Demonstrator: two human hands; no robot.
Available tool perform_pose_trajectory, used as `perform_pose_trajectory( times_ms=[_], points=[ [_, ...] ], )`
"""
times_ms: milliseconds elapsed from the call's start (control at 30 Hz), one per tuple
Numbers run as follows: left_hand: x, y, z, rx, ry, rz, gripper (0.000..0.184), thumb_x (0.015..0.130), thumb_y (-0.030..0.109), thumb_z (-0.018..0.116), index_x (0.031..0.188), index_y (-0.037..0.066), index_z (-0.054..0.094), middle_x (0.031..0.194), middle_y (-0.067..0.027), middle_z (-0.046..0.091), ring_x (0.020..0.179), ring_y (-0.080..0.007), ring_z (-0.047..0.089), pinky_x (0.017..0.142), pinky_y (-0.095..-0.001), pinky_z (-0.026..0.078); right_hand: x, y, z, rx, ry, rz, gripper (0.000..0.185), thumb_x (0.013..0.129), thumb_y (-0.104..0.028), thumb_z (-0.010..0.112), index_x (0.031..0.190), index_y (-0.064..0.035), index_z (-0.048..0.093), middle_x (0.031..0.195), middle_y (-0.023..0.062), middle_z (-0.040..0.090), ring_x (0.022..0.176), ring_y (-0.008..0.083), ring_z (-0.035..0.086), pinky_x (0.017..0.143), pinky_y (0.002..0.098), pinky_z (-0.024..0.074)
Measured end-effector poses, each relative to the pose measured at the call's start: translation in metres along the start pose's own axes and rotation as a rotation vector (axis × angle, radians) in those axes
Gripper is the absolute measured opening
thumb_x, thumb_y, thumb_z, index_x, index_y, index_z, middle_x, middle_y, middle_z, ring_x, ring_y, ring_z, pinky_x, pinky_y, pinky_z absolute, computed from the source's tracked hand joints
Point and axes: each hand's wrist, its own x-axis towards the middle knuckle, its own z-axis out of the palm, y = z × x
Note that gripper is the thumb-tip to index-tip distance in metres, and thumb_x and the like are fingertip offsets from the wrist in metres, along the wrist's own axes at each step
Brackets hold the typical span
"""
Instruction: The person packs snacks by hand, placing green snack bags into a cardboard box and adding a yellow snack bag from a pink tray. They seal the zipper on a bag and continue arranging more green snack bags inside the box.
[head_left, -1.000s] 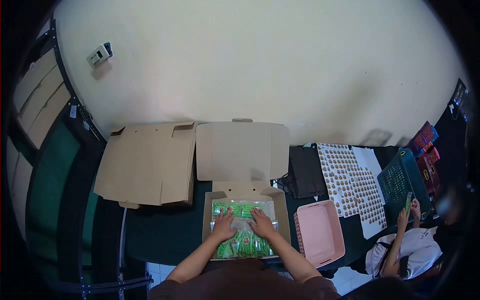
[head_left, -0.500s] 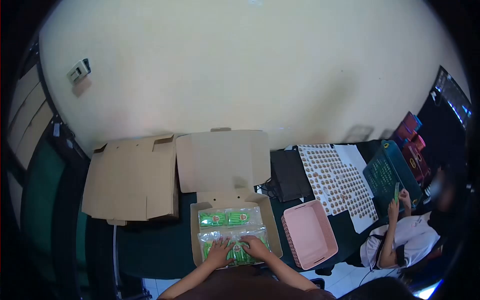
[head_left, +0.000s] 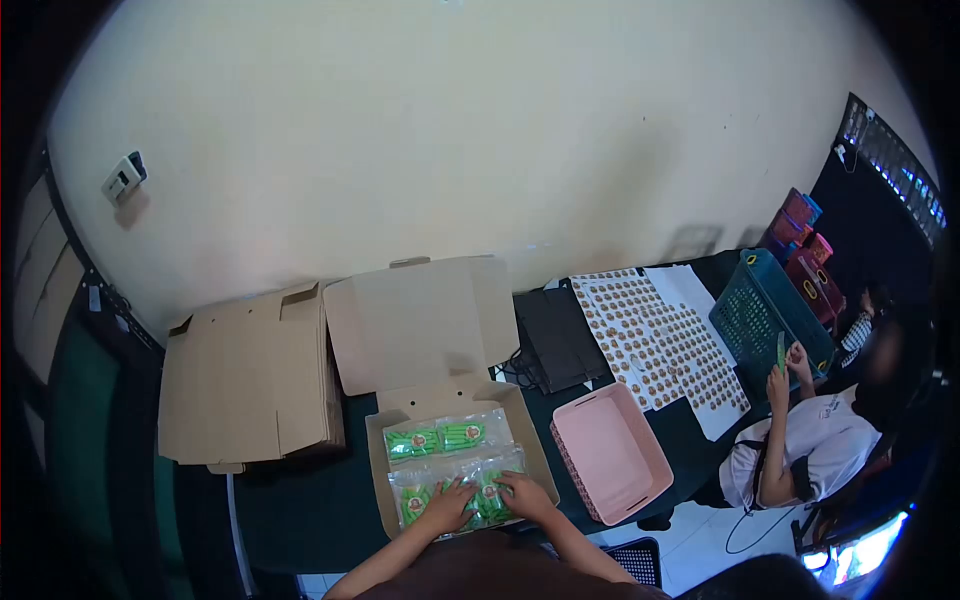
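Note:
An open cardboard box [head_left: 378, 470] holds clear packets of green sticks with round labels. Two packets [head_left: 437, 438] show along its back side, and more lie in the front half. My left hand [head_left: 448, 506] rests on the front packets with its fingers spread. To its right, my right hand [head_left: 524, 496] lies on the same row, fingers apart and holding nothing. The box's lid [head_left: 420, 322] stands raised behind it.
Flattened cardboard [head_left: 240, 380] is stacked at left. Right of the box are a pink basket [head_left: 612, 455], a black folder-like item [head_left: 555, 340], sticker sheets [head_left: 655, 340] and a green basket [head_left: 765, 315]. A co-worker [head_left: 815, 450] holds a green packet.
Both my hands have moved from the back packets to the front ones, uncovering the back row. The camera view has turned to the right.

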Motion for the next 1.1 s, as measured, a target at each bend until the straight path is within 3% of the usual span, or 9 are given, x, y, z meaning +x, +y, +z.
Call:
perform_pose_trajectory(
  times_ms=[167, 267, 367, 467, 600, 867, 1000, 1100],
  points=[
    [0.001, 0.002, -0.001, -0.061, 0.067, 0.004, 0.058, 0.083, 0.028, 0.053, 0.134, 0.01, 0.03, 0.138, -0.0113, 0.032, 0.128, -0.0372, 0.026, 0.102, -0.0567, 0.019, 0.001, 0.002, -0.003, 0.035, 0.187, 0.208, 0.029, 0.072, -0.006, 0.05, 0.097, -0.0073, 0.063, 0.105, 0.0147, 0.059, 0.099, 0.0327, 0.054, 0.088, 0.0391, 0.0419],
    [0.001, 0.007, -0.002, -0.006, 0.104, 0.047, 0.057, 0.083, 0.028, 0.053, 0.134, 0.011, 0.031, 0.138, -0.0116, 0.033, 0.127, -0.0376, 0.027, 0.101, -0.0569, 0.021, 0.001, 0.007, 0.003, -0.018, 0.238, 0.117, 0.027, 0.072, -0.007, 0.051, 0.096, -0.0059, 0.063, 0.104, 0.0143, 0.059, 0.096, 0.0325, 0.055, 0.088, 0.039, 0.0419],
    [0.001, 0.009, -0.004, 0.042, 0.079, 0.065, 0.057, 0.083, 0.028, 0.052, 0.134, 0.012, 0.031, 0.138, -0.0109, 0.033, 0.127, -0.0373, 0.028, 0.101, -0.0569, 0.021, 0.001, -0.006, -0.007, 0.036, 0.105, 0.162, 0.026, 0.073, -0.009, 0.051, 0.096, -0.0062, 0.063, 0.103, 0.0159, 0.059, 0.099, 0.0324, 0.054, 0.089, 0.039, 0.0408],
    [0.003, 0.011, -0.008, 0.021, 0.037, 0.065, 0.056, 0.083, 0.029, 0.052, 0.133, 0.012, 0.032, 0.138, -0.0102, 0.033, 0.127, -0.0358, 0.029, 0.101, -0.0572, 0.021, 0.003, 0.007, 0.003, -0.047, 0.196, 0.129, 0.027, 0.075, -0.012, 0.05, 0.099, -0.008, 0.062, 0.108, 0.0174, 0.057, 0.103, 0.0336, 0.052, 0.091, 0.0393, 0.0394],
    [0.004, 0.01, -0.006, 0.074, 0.025, 0.06, 0.055, 0.084, 0.031, 0.052, 0.132, 0.012, 0.034, 0.138, -0.0095, 0.033, 0.126, -0.0335, 0.031, 0.101, -0.0573, 0.021, 0.003, 0.0, 0.005, -0.14, 0.128, 0.13, 0.031, 0.076, -0.013, 0.05, 0.104, -0.0085, 0.061, 0.115, 0.0178, 0.054, 0.105, 0.0351, 0.05, 0.093, 0.0398, 0.0385],
    [0.011, 0.012, 0.002, 0.132, 0.137, 0.15, 0.045, 0.089, 0.032, 0.041, 0.129, 0.012, 0.04, 0.136, -0.0073, 0.038, 0.127, -0.032, 0.031, 0.102, -0.0581, 0.016, 0.002, 0.014, 0.013, -0.054, -0.054, 0.054, 0.046, 0.07, -0.001, 0.045, 0.116, -0.0039, 0.052, 0.125, 0.0206, 0.046, 0.116, 0.0389, 0.042, 0.097, 0.0418, 0.0348],
    [0.007, 0.017, -0.002, 0.145, 0.057, 0.091, 0.042, 0.09, 0.031, 0.038, 0.128, 0.014, 0.043, 0.135, -0.0064, 0.039, 0.126, -0.0324, 0.032, 0.103, -0.0566, 0.014, 0.001, 0.003, 0.003, -0.042, 0.024, 0.078, 0.047, 0.07, -0.001, 0.044, 0.117, -0.0036, 0.051, 0.116, 0.0222, 0.052, 0.108, 0.0405, 0.048, 0.093, 0.0434, 0.0386],
    [0.005, 0.015, -0.002, 0.14, 0.058, 0.088, 0.043, 0.089, 0.03, 0.041, 0.129, 0.014, 0.041, 0.135, -0.0062, 0.039, 0.126, -0.0326, 0.032, 0.104, -0.0557, 0.015, 0.003, -0.007, -0.003, -0.048, -0.026, 0.233, 0.048, 0.071, -0.003, 0.045, 0.119, -0.003, 0.048, 0.107, 0.0239, 0.056, 0.099, 0.0409, 0.053, 0.087, 0.0451, 0.0417]
  ],
)
